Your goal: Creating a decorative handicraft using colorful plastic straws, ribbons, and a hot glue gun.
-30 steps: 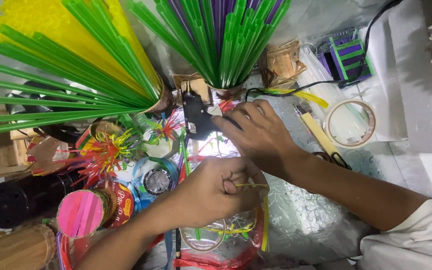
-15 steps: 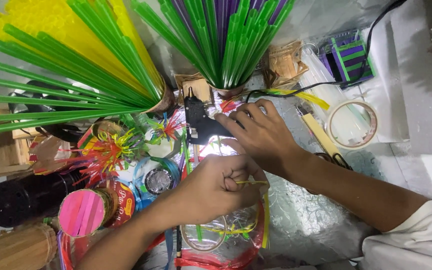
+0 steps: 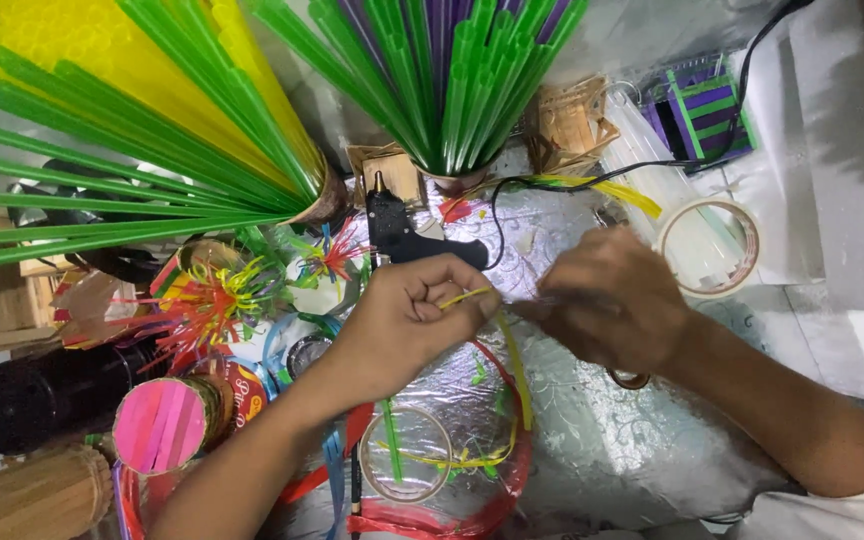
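Observation:
My left hand (image 3: 402, 320) is closed on a thin yellow straw strip (image 3: 518, 375), which bends down from my fingers over a silvery foil sheet (image 3: 602, 450). My right hand (image 3: 607, 310), blurred, has its fingertips pinched together at the strip's upper end, touching my left fingers. A black glue gun (image 3: 402, 235) lies on the foil just beyond my left hand, with its black cord (image 3: 592, 172) running off to the upper right; neither hand touches it.
Green and yellow straws (image 3: 152, 130) fan out at upper left, and green and purple straws (image 3: 442, 80) stand in a cup behind the glue gun. A tape roll (image 3: 707, 245), a stick box (image 3: 567, 120) and white foam blocks (image 3: 852, 150) lie right. Cylinders (image 3: 162, 420) crowd the left.
My right hand has let go of the glue gun and moved down and to the right, meeting my left hand at the strip. The left hand has risen slightly.

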